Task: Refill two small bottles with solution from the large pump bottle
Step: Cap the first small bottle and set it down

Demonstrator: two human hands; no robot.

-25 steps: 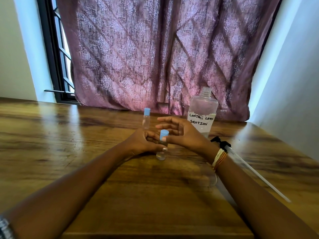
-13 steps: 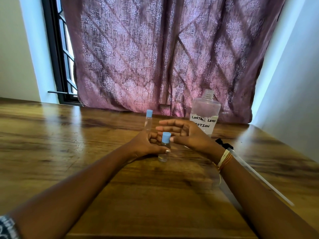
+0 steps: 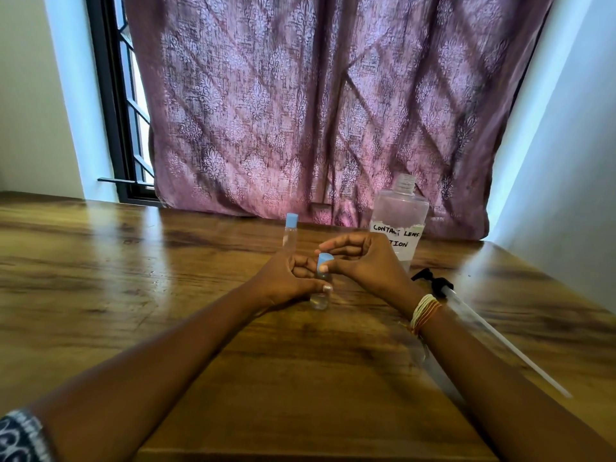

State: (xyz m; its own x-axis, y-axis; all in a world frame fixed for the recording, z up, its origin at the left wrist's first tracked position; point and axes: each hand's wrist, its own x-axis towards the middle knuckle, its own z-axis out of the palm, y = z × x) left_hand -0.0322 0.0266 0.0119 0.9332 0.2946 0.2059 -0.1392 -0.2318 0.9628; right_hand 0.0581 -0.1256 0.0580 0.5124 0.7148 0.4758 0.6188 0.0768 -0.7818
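Note:
A small clear bottle (image 3: 320, 296) stands upright on the wooden table (image 3: 133, 278), and my left hand (image 3: 286, 278) is wrapped around its body. My right hand (image 3: 363, 258) pinches its blue cap (image 3: 325, 260) between thumb and fingers. A second small bottle (image 3: 289, 231) with a blue cap stands just behind my left hand, untouched. The large clear bottle (image 3: 400, 211), labelled "contact lens solution", stands open-necked at the back right. Its black pump head with a long dip tube (image 3: 466, 311) lies on the table to the right of my right wrist.
A purple patterned curtain (image 3: 316, 111) hangs right behind the table's far edge. A window with a dark frame (image 3: 113, 128) shows at the left, and a white wall (image 3: 566, 161) closes in on the right.
My right hand's fingers have curled down tighter over the blue cap. The view has drifted slightly, while the bottles stay where they were.

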